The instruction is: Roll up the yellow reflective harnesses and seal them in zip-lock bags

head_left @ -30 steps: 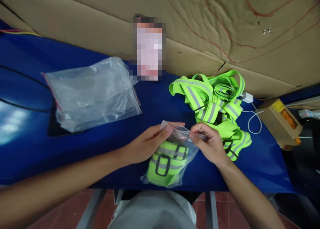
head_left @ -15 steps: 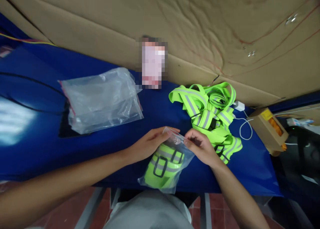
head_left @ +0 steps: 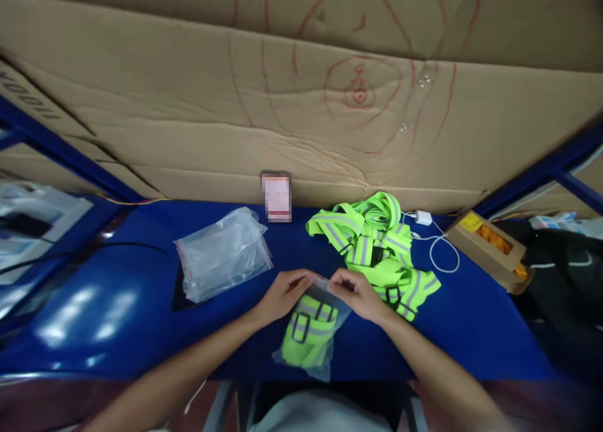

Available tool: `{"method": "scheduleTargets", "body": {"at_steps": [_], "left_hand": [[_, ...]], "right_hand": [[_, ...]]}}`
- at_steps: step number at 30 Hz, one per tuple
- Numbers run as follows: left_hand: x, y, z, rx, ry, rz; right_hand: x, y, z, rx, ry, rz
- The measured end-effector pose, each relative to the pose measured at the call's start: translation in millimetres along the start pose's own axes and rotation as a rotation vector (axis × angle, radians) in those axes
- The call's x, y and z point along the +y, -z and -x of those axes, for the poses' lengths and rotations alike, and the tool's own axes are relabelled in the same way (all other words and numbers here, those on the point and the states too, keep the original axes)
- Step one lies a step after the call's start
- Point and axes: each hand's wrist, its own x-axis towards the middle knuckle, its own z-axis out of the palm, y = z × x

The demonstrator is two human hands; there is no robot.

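Observation:
Between my hands is a clear zip bag (head_left: 325, 363) with a folded neon-yellow reflective strap (head_left: 311, 341) inside, its grey stripes and black buckles showing through the plastic. My left hand (head_left: 285, 296) pinches the top edge of the bag at its left side. At the right end of the same edge, my right hand (head_left: 357, 292) grips the plastic between thumb and curled fingers. Just beyond my right hand lies a tangled heap of the same reflective straps (head_left: 362, 243) with black buckles. A stack of flat clear zip bags (head_left: 221, 253) lies to the left, over a dark flat object.
A blue table (head_left: 127, 294) runs up to a cardboard wall (head_left: 188, 105) marked with red lines. A phone-like object (head_left: 277, 199), blurred out, leans on that wall. To the right are a white charger with cable (head_left: 424, 218) and a cardboard box (head_left: 494, 250) with orange contents.
The view has tilted up and levelled, showing more wall. My fingers stay at the bag's top edge; my right hand has shifted slightly closer to my left along it.

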Motion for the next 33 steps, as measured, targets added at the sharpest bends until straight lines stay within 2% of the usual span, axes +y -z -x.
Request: {"method": "scheduleTargets", "body": {"at_steps": [6,10,15,22,25,28,33], "left_hand": [[9.4,-10.4,-6.4,0.06,0.005,-0.071],[16.1,-18.2,-6.0,0.053,-0.031,-0.081],[22.6,-12.4,-3.8,-0.014,-0.068,-0.04],[25.9,-9.3,4.2,0.009,-0.086,-0.027],[23.2,-11.6,7.8,-0.01,-0.086,-0.01],[14.3,-12.2,13.7,-0.092,-0.083,0.041],[0.7,-11.5,21.7,-0.178,-0.058,0.246]], "right_hand": [[-5.2,7.1,2.6,0.032,0.092,0.027],[-9.8,8.7,8.5,0.055,0.176,0.096],[-11.4,7.3,12.5,0.075,0.269,0.145],[-7.5,0.3,17.0,0.082,0.334,0.222],[-2.6,-1.4,18.6,0.125,0.324,0.253],[3.8,-3.2,19.9,0.189,0.302,0.3],[8.3,-4.3,20.5,0.237,0.315,0.362]]}}
